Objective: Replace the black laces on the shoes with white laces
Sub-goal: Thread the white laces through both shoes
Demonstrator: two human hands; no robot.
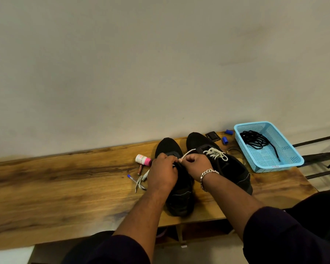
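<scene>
Left hand (pixel 163 171): fingers curled on the left shoe (pixel 176 189).
Right hand (pixel 195 165): grip pinching the white lace (pixel 188 153) (taut).
Basket (pixel 290 164): black laces (pixel 257 141) inside.

Both forearms reach forward from the near edge, bare below dark sleeves pushed up near the elbows. The left hand (pixel 162 171) lies palm down, knuckles up, its fingers curled forward and downward, fingertips hidden. The right hand (pixel 195 164) sits just beside it on the right, nearly touching, fingers curled in with the thumb and forefinger pinched together toward the left hand. A silver chain-link bracelet (pixel 206 175) circles the right wrist.
</scene>
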